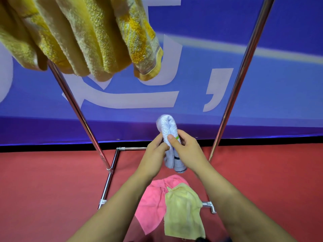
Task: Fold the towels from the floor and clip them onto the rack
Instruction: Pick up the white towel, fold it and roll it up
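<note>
Both forearms reach forward and slightly down from the bottom of the view, converging in front of the metal rack (234, 95). The left hand (153, 154) comes in from the left with its wrist nearly straight, fingers curled around the left side of a white towel (168, 130); the fingertips are hidden behind the cloth, so how tightly they close cannot be told. The right hand (187, 151) meets it from the right, thumb laid across the front of the towel and the other fingers wrapped behind it, pinching the folded layers together.

The white towel is held upright in the air between the rack's two slanted poles, above the rack's base bars. It is folded lengthwise into a narrow thick bundle, its rounded fold at the top and its loose ends hanging below the hands. A dark stripe runs along its lower edge, and a small green mark shows just beside the right thumb.

On the red floor (52, 189) below the hands, inside the rack's base, lie a pink towel (152, 203) and a pale yellow towel (183, 212), the yellow one overlapping the pink one's right part; both are crumpled and unfolded. Several yellow patterned towels (83, 35) hang in folds from the rack's upper left, well above the hands. Behind the rack stands a blue banner (201, 55) with large white lettering
</note>
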